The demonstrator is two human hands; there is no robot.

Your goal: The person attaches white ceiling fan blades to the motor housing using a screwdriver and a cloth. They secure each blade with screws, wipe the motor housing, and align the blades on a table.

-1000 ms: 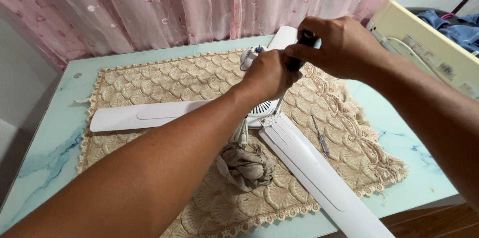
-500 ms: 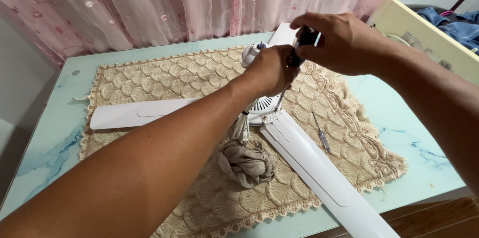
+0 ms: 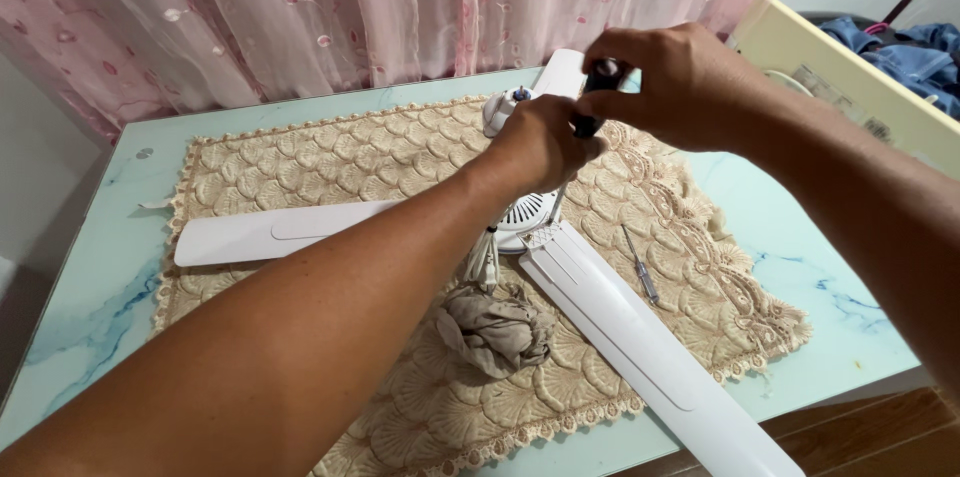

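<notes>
Ceiling fan (image 3: 525, 217): lay on beige lace mat (image 3: 300, 162), mid-worktop (image 3: 90, 317), blades reaching near edges. Left hand (image 3: 540, 142) and right hand (image 3: 670, 82) both closed around black-handled screwdriver (image 3: 585, 107), upright over hub. Spare screwdriver (image 3: 638, 265) and crumpled rag (image 3: 497, 327) nearby.

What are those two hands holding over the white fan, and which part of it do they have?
A screwdriver. The right hand grips the top of its dark handle; the left hand wraps the handle lower down. The shaft points down at the fan hub.
</notes>
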